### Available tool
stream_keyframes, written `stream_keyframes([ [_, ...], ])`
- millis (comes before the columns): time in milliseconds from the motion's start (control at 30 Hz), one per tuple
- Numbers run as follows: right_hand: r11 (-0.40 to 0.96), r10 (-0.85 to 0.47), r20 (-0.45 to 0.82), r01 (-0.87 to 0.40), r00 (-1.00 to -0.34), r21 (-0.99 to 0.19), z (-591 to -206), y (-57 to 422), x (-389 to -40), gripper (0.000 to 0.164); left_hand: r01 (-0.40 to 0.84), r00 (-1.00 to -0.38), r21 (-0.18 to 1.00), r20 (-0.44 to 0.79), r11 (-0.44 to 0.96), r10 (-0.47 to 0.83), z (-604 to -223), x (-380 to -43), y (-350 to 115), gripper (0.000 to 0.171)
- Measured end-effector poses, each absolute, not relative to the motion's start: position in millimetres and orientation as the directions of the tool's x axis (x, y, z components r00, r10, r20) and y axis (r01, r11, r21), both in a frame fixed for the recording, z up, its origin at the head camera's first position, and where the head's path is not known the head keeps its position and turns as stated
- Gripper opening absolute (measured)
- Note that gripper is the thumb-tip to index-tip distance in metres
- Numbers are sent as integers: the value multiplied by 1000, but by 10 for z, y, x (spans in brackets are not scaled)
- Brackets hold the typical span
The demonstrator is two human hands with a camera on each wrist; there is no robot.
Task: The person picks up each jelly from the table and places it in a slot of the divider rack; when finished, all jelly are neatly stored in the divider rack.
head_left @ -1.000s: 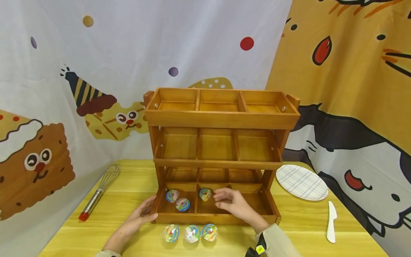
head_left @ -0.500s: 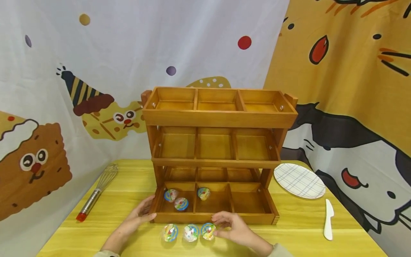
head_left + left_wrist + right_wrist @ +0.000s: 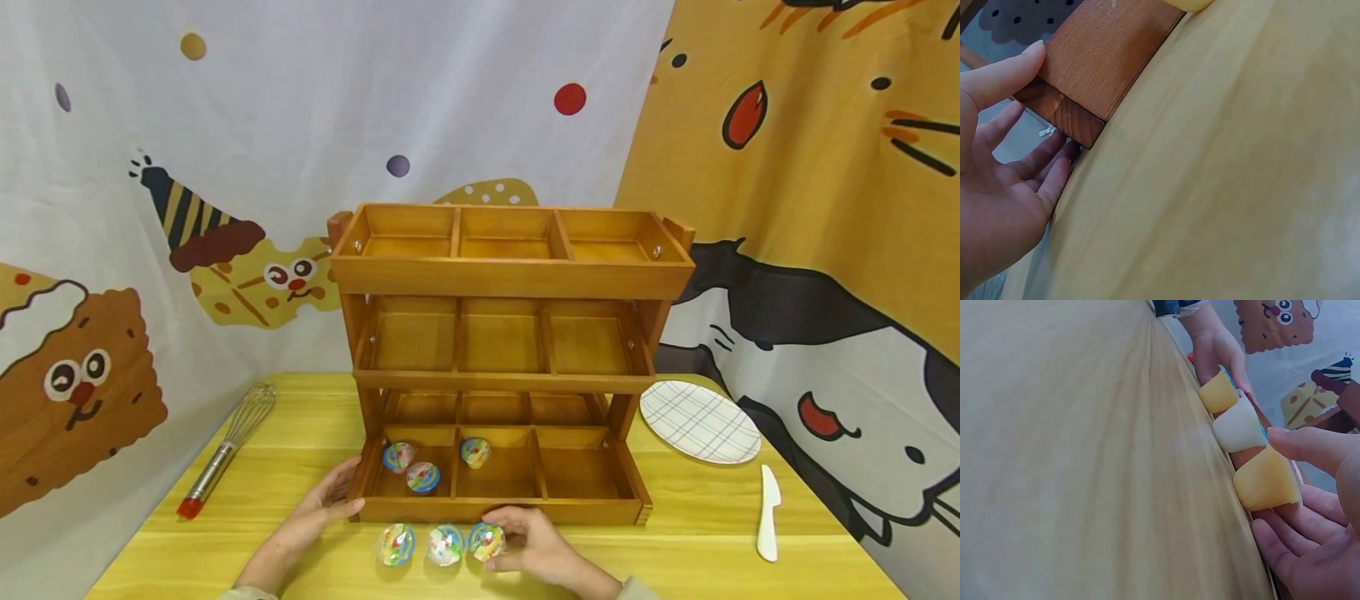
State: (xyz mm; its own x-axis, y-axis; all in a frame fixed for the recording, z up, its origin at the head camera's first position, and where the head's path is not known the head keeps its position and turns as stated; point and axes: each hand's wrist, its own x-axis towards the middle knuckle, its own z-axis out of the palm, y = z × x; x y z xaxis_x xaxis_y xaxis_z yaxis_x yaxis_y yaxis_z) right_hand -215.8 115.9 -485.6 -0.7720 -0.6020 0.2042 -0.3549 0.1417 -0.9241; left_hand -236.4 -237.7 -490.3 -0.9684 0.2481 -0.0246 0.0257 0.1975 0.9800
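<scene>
Rightmost cup (image 3: 485,542), newly clasped by right hand (image 3: 538,548), grip curled round; white cup (image 3: 446,546), leftmost cup (image 3: 396,545) unheld; wooden rack (image 3: 502,383) held by left hand (image 3: 318,502).

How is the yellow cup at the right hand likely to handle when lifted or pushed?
The cup is probably light, being small beside the right hand. Its smooth tapering wall may slip; its narrower base could let it tip.

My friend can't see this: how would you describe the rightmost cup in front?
Find the tiered wooden rack, then the row of three cups in front. Yours is the yellow jelly cup at the right end: beside a white jelly cup, and the only one bracketed by the right hand.
</scene>
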Motion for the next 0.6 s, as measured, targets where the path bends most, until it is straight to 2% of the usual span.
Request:
stream_keyframes([
  [367,151,-610,183,-340,-771,-928,-4732,1214,-2135,50,28,-971,974,-27,226,236,-4872,-2365,-2352,67],
  [500,164,-630,184,-361,-755,-918,-4536,1265,-2256,51,12,-974,975,-39,222,222,-4889,-2370,-2354,65],
  [600,200,-597,154,-331,-788,-922,-4355,1291,-2428,51,-5,-978,976,-51,219,204,-4903,-2377,-2353,64],
])
